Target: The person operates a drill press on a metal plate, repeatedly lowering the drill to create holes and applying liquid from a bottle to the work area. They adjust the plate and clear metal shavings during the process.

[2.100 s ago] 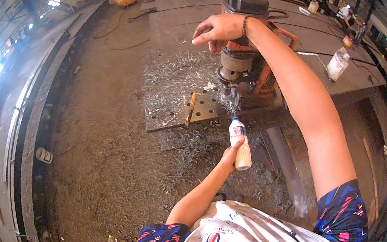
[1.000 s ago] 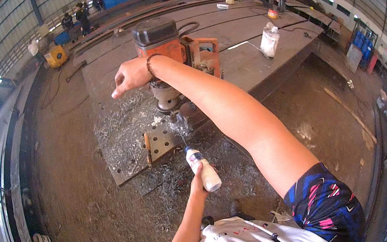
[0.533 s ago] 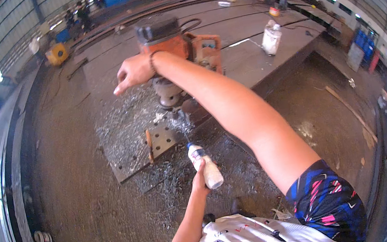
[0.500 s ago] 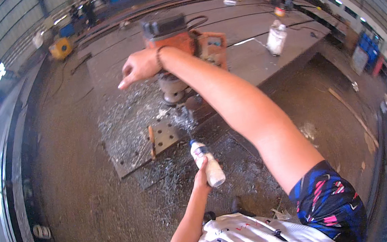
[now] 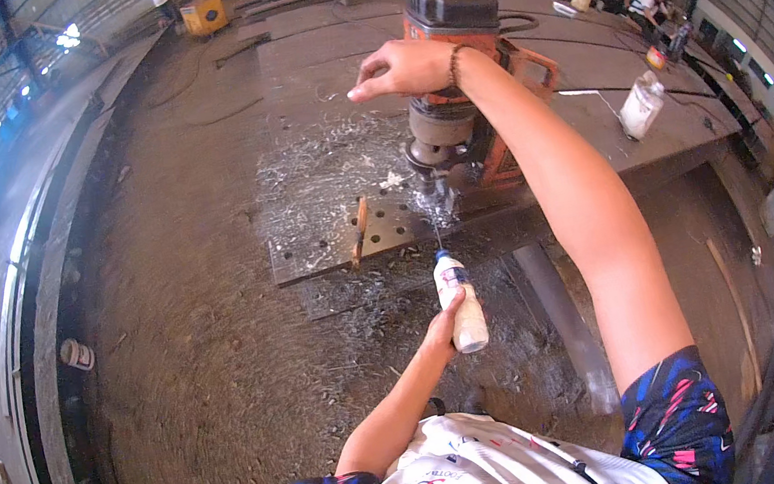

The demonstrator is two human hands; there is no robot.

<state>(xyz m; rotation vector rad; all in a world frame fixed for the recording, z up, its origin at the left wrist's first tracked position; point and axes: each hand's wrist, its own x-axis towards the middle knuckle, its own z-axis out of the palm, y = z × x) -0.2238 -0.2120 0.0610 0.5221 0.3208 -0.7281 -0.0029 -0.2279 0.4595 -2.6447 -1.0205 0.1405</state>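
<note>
My left hand [image 5: 447, 320] is wrapped round a plastic squeeze bottle [image 5: 466, 326] with pale contents and a blue cap. A thin line, a nozzle or a stream, runs from the cap to the drill bit and its metal shavings [image 5: 438, 201]. My right hand [image 5: 400, 69], curled with thumb and fingers close together, is in front of an orange and black magnetic drill [image 5: 454, 13]. Whatever those fingers hold, if anything, is hidden. The drill stands on a steel plate [image 5: 317, 248] with several drilled holes. A narrow brown stick [image 5: 360, 228] lies across these holes.
Curled shavings cover the plate's near left part. A white plastic container [image 5: 642, 105] stands right of the drill. A long metal bar [image 5: 562, 326] lies on the ground near my right side. Another person [image 5: 645, 3] is low down at the far right, and a yellow box [image 5: 204, 15] sits far left.
The view has swung left, so the drill, bottle and both hands appear further right. My left hand still holds the bottle towards the drill bit; my right hand stays by the drill.
</note>
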